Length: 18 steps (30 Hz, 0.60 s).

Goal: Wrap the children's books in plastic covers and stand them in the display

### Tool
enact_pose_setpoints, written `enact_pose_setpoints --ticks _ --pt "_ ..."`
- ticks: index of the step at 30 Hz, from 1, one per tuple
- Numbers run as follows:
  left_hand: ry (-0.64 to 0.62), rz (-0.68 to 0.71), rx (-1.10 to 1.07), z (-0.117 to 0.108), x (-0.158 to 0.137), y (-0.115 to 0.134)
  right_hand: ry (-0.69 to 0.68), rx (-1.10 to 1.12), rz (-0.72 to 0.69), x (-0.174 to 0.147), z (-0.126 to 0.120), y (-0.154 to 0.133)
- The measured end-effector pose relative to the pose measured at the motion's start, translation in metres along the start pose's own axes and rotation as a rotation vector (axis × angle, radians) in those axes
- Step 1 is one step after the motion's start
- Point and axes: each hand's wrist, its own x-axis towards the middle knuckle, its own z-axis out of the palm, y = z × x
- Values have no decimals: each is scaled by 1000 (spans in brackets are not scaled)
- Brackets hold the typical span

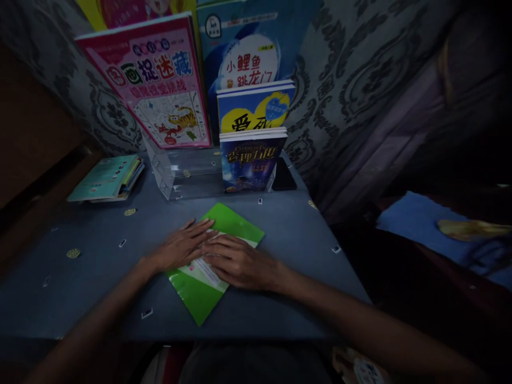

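A green and white book [203,312] lies turned at an angle on the table in front of me. Across its upper left part rests my left hand [186,245], flat, with the fingers stretched out to the right. My right hand [238,261] lies on the book's middle, fingers extended and slightly bent, their tips touching or overlapping my left hand's fingers. Between them the hands cover much of the cover's middle, so most of its print is hidden. Neither hand grips anything that I can see.
Behind the book, a clear acrylic stand [160,170] holds upright books, including a pink one [160,90] and a dark blue one [250,170]. A dark phone [284,176] leans beside it. Stacked books [106,178] lie at left. The grey table [280,314] ends at right.
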Motion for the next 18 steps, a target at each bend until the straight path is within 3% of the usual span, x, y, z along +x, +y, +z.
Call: enact_pose_setpoints --ticks 3,6,9,13,18 --pt "-51 125 12 -5 28 7 53 -23 63 0 -1 3" --pt "-10 160 57 -4 46 22 29 -45 195 -1 -1 7" --pt "82 28 137 7 48 45 -60 -38 341 -4 -1 10" --pt "156 -239 269 27 29 79 -165 22 427 -9 -1 11" --pt "320 -257 268 48 9 94 -249 69 468 -9 5 13"
